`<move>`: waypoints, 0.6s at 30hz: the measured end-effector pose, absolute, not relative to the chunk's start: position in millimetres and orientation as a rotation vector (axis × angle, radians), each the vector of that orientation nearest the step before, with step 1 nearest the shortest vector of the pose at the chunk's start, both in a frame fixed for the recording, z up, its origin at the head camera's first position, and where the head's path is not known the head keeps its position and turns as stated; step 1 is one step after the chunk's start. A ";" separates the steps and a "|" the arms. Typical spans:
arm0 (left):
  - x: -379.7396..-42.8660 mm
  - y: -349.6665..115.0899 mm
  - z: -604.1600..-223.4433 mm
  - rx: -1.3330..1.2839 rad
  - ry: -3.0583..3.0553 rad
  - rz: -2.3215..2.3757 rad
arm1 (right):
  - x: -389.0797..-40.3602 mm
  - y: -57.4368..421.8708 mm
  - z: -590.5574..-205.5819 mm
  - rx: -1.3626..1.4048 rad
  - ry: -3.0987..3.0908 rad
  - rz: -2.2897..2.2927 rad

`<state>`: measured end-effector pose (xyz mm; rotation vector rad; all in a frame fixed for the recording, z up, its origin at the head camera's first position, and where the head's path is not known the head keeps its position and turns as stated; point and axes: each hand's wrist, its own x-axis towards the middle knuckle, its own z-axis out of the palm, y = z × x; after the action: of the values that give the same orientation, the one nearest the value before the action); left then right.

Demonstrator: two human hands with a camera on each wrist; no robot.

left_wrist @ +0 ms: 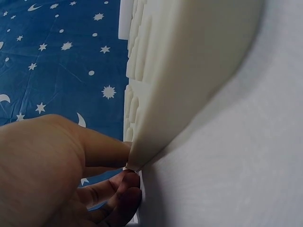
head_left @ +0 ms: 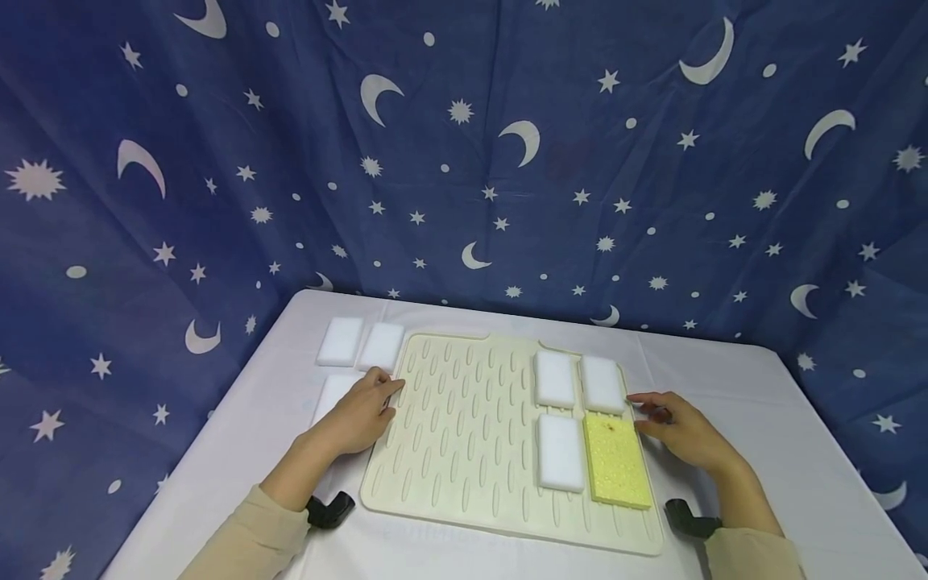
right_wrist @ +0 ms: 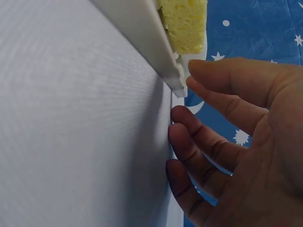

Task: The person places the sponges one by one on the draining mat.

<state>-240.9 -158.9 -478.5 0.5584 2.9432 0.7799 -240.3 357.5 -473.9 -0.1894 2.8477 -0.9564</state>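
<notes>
Closest in, at the lower edge of the head view: beige sleeves [head_left: 246, 540], each with a small black wrist mount [head_left: 329, 509].

Just ahead, the left hand [head_left: 358, 415], set against the left rim of a cream ribbed mat [head_left: 464, 419]. Grip loose and holding nothing: fingers nearly straight, with the thumb [left_wrist: 102, 146] touching the mat's edge in the left wrist view. Lies partly over a white sponge [head_left: 329, 395] off the mat.

Opposite, the right hand [head_left: 681, 435], palm down on the tabletop [head_left: 761, 403] just beside the right rim. Grip wide and slack, with fingers [right_wrist: 208, 142] spread and the tips near the rim, not closed on anything.

Judged from that placing, one hand to each side, a bracing hold: keeps the mat square and flat, not lifted.

On the mat's right part, a tidy block of four: a yellow sponge [head_left: 615, 461] at the near right corner, with three white sponges [head_left: 560, 451] beside and behind it, close together but apart. Probably laid flat in rows so that each stays easy to reach.

Left of the mat, two more white blocks [head_left: 341, 341] side by side at the far corner.

Behind it all, a blue curtain [head_left: 464, 161] with moons and stars.
</notes>
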 end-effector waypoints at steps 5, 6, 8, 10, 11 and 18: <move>-241.4 -157.8 -477.5 0.564 2.949 0.749 | -241.3 359.9 -479.4 -0.205 2.839 -0.952; -241.3 -157.7 -477.2 0.564 2.948 0.746 | -241.4 360.1 -480.5 -0.200 2.837 -0.951; -241.4 -157.5 -476.9 0.557 2.942 0.739 | -241.5 360.1 -482.1 -0.184 2.833 -0.950; -241.4 -157.3 -476.4 0.552 2.938 0.735 | -241.8 359.7 -483.0 -0.164 2.830 -0.946; -241.3 -157.3 -476.0 0.552 2.939 0.733 | -241.9 359.3 -483.1 -0.155 2.828 -0.944; -242.7 -155.6 -473.8 0.539 2.936 0.728 | -243.9 357.7 -482.5 -0.144 2.819 -0.927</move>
<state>-242.7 -155.6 -473.8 0.5387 2.9362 0.7284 -243.9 357.7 -482.5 -0.1443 2.8192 -0.9271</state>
